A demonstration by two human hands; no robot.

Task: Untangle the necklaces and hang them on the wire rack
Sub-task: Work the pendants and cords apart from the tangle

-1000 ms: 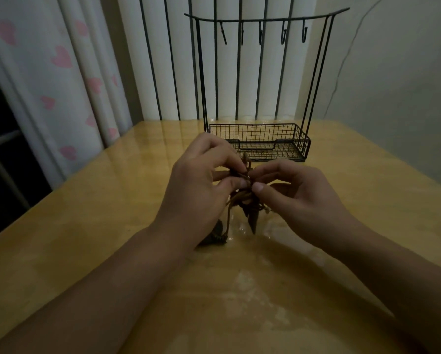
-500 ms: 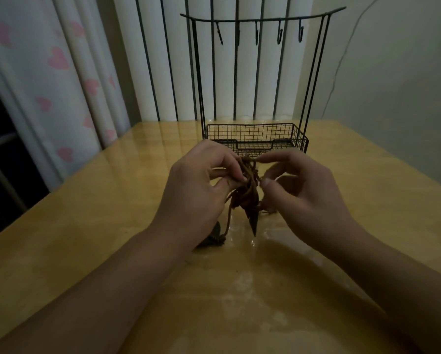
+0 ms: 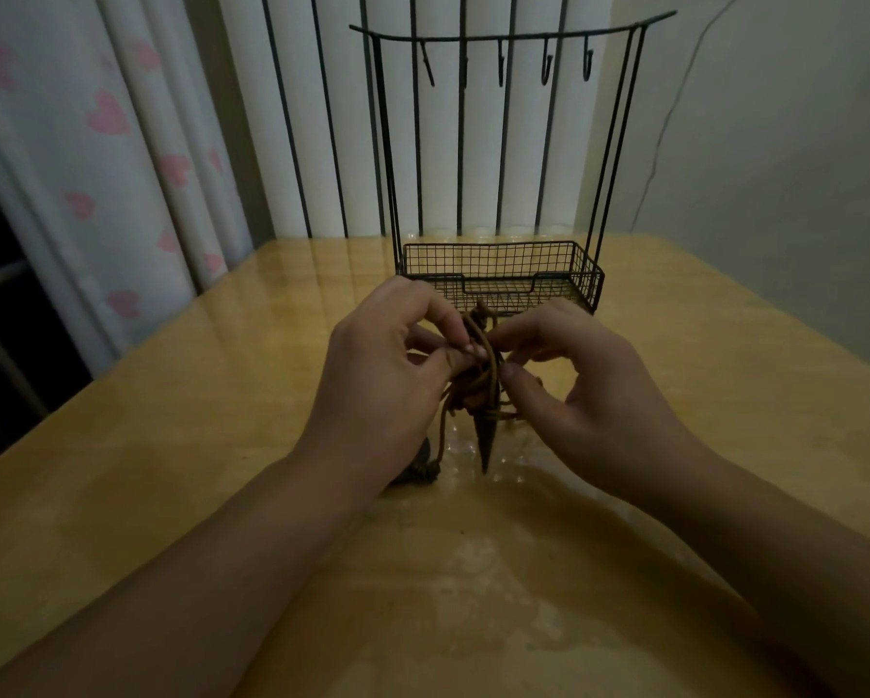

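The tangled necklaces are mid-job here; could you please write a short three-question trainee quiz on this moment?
1. True or false: a necklace already hangs on a hook of the wire rack.
2. Which hands hold the tangled brown cords: A left hand only, B right hand only, C both?
3. Fill in: the dark pointed pendant points ____.

Key: 1 false; 2 C; 3 down, towards the wooden table.

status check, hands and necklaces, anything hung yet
Left hand and right hand both pinching the tangled necklaces above the table. Rack hooks bare. Nothing in the way.
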